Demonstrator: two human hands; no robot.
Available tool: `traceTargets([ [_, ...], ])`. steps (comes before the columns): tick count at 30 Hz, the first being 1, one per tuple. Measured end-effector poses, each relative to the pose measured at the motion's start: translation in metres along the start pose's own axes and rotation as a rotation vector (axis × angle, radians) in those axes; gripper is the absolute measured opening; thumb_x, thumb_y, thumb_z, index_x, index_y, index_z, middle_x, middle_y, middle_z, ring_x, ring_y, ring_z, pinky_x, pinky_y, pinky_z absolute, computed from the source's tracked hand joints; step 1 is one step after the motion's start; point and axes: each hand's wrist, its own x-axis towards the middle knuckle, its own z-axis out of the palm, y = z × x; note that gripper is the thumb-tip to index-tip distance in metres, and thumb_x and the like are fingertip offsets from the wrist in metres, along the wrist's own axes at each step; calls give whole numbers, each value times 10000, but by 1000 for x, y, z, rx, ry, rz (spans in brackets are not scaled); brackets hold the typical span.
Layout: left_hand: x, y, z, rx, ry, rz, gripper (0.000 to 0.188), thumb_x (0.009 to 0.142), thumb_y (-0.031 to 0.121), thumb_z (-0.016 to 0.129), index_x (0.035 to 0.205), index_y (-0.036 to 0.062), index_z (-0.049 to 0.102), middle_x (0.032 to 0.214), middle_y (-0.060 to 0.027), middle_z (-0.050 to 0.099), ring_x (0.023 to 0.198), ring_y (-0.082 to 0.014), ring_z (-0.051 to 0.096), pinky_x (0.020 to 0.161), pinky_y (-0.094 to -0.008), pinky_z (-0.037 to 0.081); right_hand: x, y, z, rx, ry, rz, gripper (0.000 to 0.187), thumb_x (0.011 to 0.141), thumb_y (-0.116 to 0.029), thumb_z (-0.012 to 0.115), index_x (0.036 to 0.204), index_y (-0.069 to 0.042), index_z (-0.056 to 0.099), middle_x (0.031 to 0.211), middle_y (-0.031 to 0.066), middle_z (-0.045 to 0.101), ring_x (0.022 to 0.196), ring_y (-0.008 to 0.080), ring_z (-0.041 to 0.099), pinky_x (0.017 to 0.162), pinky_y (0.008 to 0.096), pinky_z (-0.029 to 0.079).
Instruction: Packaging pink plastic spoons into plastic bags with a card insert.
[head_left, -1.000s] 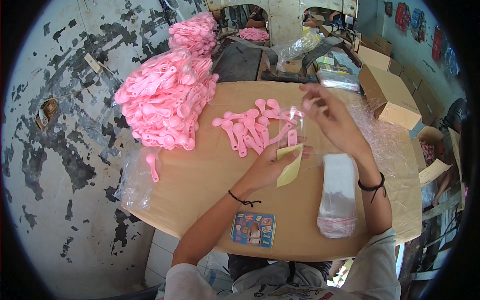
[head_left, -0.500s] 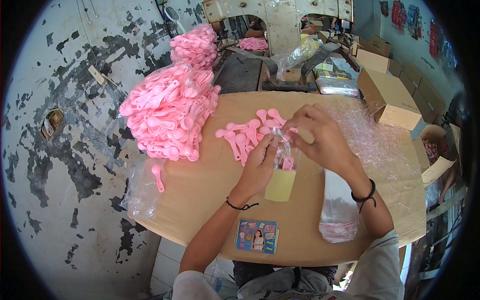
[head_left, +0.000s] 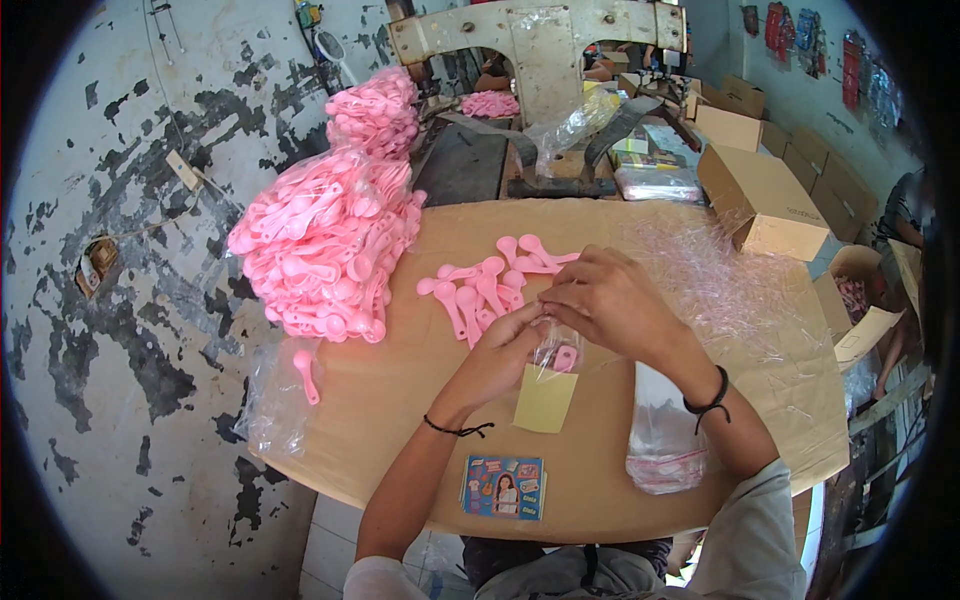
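Bagging step. Left hand (head_left: 505, 350) and right hand (head_left: 605, 300) both pinch the mouth of a small clear plastic sleeve with yellow card (head_left: 550, 385), a pink plastic spoon (head_left: 565, 357) inside, just above the brown bench (head_left: 400, 420). Loose pink spoons (head_left: 480, 290) lie beside. Next, likely: seat the spoon fully and close the mouth, keeping the film flat.

The floor (head_left: 130, 300) is grey with lots of dark, peeling patches. A brown table (head_left: 400, 420) stands on it. Behind stands an old grey machine (head_left: 540, 50). Cardboard boxes (head_left: 760, 190) sit on the right, maybe by a blue wall (head_left: 800, 70).
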Motion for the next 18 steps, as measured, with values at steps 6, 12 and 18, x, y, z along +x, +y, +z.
traceTargets([
  [6, 2, -15, 0, 161, 93, -40, 339, 1012, 102, 399, 1299, -57, 488, 1074, -36, 586, 937, -87, 551, 826, -233, 456, -10, 0, 17, -34, -109, 105, 125, 781, -195, 693, 843, -87, 709, 856, 75, 683, 860, 249, 640, 842, 391, 481],
  [12, 5, -31, -9, 311, 39, -80, 321, 1027, 128, 401, 1261, -55, 523, 1081, -39, 612, 971, -84, 563, 856, -239, 460, -6, 6, 17, 81, -155, 81, 148, 783, -191, 687, 849, -61, 711, 851, 103, 683, 851, 271, 645, 874, 401, 475],
  [18, 6, -24, -9, 279, 1, -70, 311, 1012, 104, 399, 1247, -50, 533, 1081, -49, 610, 976, -90, 560, 859, -246, 453, -10, 11, 23, 121, -162, 52, 165, 778, -184, 686, 855, -41, 713, 829, 119, 672, 860, 292, 640, 875, 395, 479],
])
